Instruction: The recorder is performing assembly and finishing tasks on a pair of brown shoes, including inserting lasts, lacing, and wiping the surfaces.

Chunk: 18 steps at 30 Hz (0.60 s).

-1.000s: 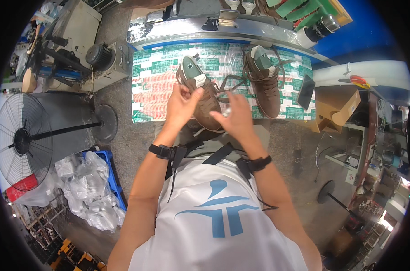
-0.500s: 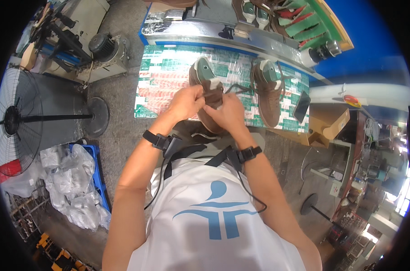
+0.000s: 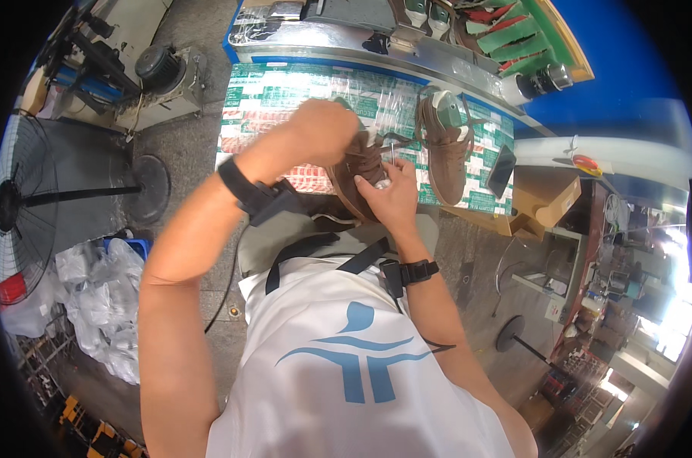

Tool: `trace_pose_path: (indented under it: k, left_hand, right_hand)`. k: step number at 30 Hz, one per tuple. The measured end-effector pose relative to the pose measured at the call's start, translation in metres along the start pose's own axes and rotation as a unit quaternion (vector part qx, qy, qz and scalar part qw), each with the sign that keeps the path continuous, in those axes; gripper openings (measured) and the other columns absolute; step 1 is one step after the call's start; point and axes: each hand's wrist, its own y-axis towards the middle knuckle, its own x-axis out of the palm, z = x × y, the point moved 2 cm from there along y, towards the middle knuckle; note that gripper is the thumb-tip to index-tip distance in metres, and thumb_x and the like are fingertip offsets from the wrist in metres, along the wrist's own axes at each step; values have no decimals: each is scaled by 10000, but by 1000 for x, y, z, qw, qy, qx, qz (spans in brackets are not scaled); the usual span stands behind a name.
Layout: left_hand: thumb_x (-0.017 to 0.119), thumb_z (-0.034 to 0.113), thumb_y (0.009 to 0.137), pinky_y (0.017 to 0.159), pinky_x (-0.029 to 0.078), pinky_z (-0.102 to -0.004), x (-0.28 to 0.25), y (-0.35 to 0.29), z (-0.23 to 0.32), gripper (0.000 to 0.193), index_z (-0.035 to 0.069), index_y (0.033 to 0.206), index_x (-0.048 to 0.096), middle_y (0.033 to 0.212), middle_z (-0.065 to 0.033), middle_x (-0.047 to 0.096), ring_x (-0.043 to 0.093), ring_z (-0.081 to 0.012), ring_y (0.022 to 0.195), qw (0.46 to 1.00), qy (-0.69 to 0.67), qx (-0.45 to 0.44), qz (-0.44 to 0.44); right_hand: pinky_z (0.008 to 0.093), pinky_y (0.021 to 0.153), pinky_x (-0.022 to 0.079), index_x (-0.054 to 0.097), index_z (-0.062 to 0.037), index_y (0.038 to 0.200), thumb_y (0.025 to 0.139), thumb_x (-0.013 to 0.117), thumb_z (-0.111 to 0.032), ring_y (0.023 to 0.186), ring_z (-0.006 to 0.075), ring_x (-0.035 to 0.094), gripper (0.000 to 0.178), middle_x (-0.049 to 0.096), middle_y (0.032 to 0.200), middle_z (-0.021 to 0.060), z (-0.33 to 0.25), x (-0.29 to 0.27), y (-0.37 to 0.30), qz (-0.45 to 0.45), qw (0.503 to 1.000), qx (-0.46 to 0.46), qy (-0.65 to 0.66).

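Note:
A brown lace-up shoe [image 3: 349, 191] with a green inside lies on a table covered in green, white and red printed wrap [image 3: 266, 95]. My left hand [image 3: 323, 131] is raised over its heel end, fingers curled into a fist; anything inside is hidden. Beside the laces, my right hand [image 3: 394, 195] is closed, with a thin silvery tool [image 3: 392, 153] standing up from its fingers. Something small and whitish shows by those fingertips. Dark lace runs from the shoe toward its mate [image 3: 447, 172], a matching brown shoe with loose laces to the right.
A black phone [image 3: 502, 169] lies near the table's right edge, above an open cardboard box [image 3: 548, 202]. Behind the table runs a metal-edged bench [image 3: 315, 42] holding more shoes. On the left are a standing fan [image 3: 14, 202], a motor [image 3: 159, 67] and bagged items [image 3: 102, 305].
My left hand has risen from the shoe's laces toward its heel end, the elbow swinging outward. My right hand has shifted slightly down and right. The thin silvery tool now shows.

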Motion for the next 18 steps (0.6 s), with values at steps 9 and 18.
trace_pose_path:
  k: [9,18]
  left_hand:
    - [731,137,1041,428,429,-280,-57,-94,-11,139,13,987,706,656,-23,647,560,-86,480,858,-451,-86,-230]
    - [714,451,1084,1177,507,-461,-35,-36,-156,877,-11,1715,317,1722,-274,412,562,-432,1478,666,-604,-218,380]
  right_hand:
    - [510,952,517,655,-1,1090,682,982,-345,1097,407,625,626,612,1160,184,0,14,-6,31,997,-56,-37]
    - [502,987,527,656,14,1171,805,921,-352,1131,406,645,581,652,1176,191,-7,15,-8,-13,1000,-5,21]
